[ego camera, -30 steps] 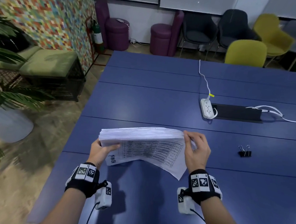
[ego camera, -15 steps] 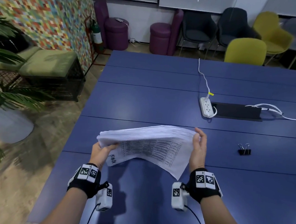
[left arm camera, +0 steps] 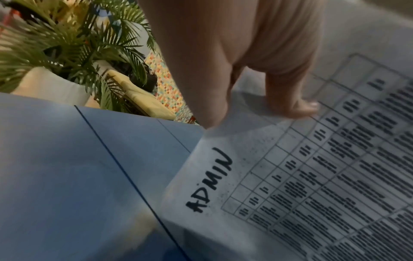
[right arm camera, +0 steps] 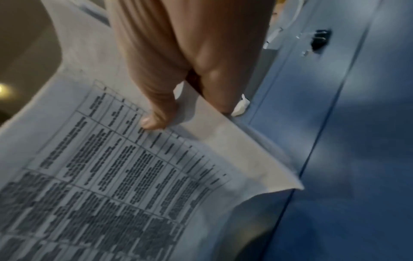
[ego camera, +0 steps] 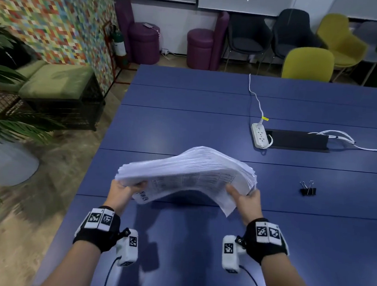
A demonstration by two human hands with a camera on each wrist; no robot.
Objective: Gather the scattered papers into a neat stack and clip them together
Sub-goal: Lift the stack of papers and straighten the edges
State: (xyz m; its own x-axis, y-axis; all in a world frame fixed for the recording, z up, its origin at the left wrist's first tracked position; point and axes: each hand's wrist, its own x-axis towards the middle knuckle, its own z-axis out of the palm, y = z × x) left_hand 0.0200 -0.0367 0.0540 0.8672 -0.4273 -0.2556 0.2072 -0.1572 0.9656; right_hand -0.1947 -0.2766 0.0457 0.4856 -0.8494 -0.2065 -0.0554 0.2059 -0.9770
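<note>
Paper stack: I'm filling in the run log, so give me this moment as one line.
left hand grips paper stack | right hand grips opposite end | stack bowed above table | binder clip unused

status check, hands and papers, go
Left hand and right hand gripping thick white paper stack, bowed upward above blue table. Black binder clip unused, right side. Nothing obstructing.

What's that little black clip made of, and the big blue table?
The binder clip looks like black-painted metal with shiny wire handles that catch the light. The table seems to be a board with a smooth matte blue coating, laid in strips with thin dark seams; what is underneath can't be told.
</note>
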